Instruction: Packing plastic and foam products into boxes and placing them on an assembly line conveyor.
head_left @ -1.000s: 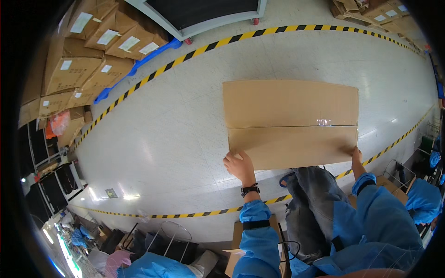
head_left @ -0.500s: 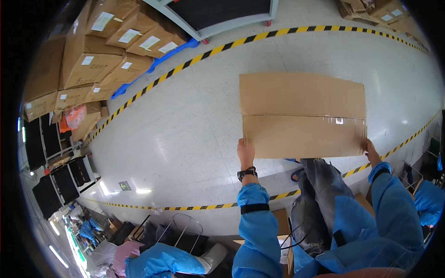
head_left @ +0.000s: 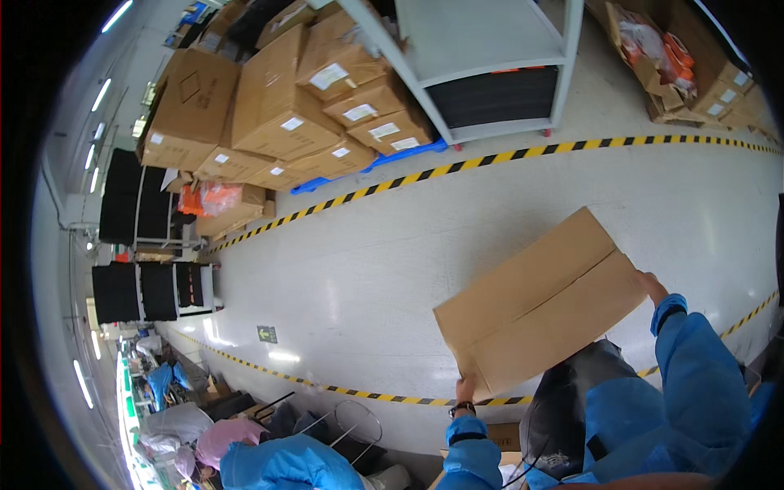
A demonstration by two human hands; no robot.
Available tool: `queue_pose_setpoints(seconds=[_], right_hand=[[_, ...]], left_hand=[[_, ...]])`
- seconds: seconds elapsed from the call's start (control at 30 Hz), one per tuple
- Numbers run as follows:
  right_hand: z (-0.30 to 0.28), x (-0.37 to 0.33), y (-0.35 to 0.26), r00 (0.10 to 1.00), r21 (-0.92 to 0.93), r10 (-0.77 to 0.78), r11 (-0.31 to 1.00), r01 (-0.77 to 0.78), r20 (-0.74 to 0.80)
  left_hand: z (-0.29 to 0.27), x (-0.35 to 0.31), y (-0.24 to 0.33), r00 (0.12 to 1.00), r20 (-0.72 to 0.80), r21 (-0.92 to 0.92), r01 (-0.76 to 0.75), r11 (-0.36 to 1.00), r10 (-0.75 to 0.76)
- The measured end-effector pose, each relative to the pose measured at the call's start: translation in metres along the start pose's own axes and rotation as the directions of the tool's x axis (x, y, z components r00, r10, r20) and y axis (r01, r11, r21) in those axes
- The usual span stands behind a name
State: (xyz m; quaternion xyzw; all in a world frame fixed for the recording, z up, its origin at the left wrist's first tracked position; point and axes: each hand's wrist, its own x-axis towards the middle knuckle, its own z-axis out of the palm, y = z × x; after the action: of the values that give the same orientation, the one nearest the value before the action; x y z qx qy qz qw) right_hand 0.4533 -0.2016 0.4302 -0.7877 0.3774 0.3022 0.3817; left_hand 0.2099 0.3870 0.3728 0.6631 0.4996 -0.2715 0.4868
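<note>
Carton (head_left: 543,300) swivelled, left hand (head_left: 465,388) and right hand (head_left: 652,287) gripping it; far labels (head_left: 329,76) seem blurred

Blue sleeves (head_left: 698,371), black arm bands (head_left: 467,438), dark wristwatch (head_left: 462,408), grey jeans (head_left: 559,408).

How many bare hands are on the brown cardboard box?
2: bare left hand near the lower-left corner of the brown cardboard box, bare right hand at its right edge. None seems hidden.

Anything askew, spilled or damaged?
No spill or damage stands out. The brown rectangular cardboard box is held askew to the yellow-black striped floor tape, bare right hand farther forward than bare left hand.
</note>
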Motion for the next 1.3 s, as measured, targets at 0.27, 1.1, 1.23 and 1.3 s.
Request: queue_pose_setpoints(seconds=[0.27,1.1,1.23,1.3], right_hand=[[0.162,-0.025,-0.121,0.95,-0.655,-0.301,0.701,0.282,0.087],[0.643,-0.272,-0.315,0.677,-0.683,-0.44,0.176,0.709,0.59],[0.787,-0.24,-0.362,0.291,-0.445,-0.382,-0.417,0.792,0.877],[0.854,-0.318,-0.309,0.504,-0.597,-0.325,-0.346,0.724,0.8]], left_hand=[[-0.086,-0.033,-0.132,0.953,-0.261,-0.056,0.145,0.988,-0.154],[-0.342,-0.09,-0.35,0.534,-0.566,-0.735,0.019,0.678,-0.628],[-0.357,-0.003,-0.401,0.545,-0.514,-0.764,0.062,0.643,-0.663],[-0.35,-0.023,-0.45,0.447,-0.349,-0.905,0.066,0.419,-0.824]])
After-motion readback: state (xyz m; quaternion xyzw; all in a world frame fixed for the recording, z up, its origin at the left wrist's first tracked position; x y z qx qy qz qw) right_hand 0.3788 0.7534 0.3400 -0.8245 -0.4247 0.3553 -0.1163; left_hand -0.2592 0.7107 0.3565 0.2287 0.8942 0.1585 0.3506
